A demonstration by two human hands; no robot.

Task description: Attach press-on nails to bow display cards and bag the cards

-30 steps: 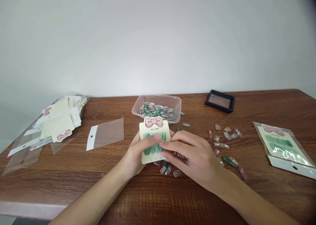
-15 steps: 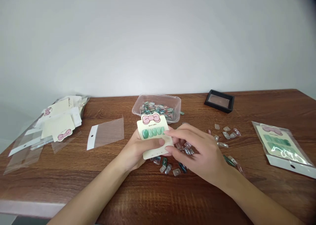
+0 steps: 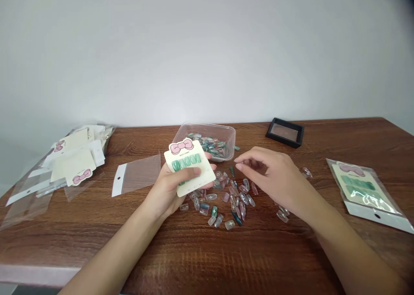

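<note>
Nail card [image 3: 204,175], tilted in the left hand [image 3: 163,187], left fingers [image 3: 186,173] closed on its lower edge, green nails left uncovered: a sound low grip. Right hand [image 3: 271,176] raised, right fingers [image 3: 241,166] slightly parted, seemingly empty, hard to tell. Loose nails [image 3: 226,200] strewn below, tub [image 3: 207,142] behind, open bag [image 3: 140,174] left, packed bag [image 3: 364,191] right.
</note>
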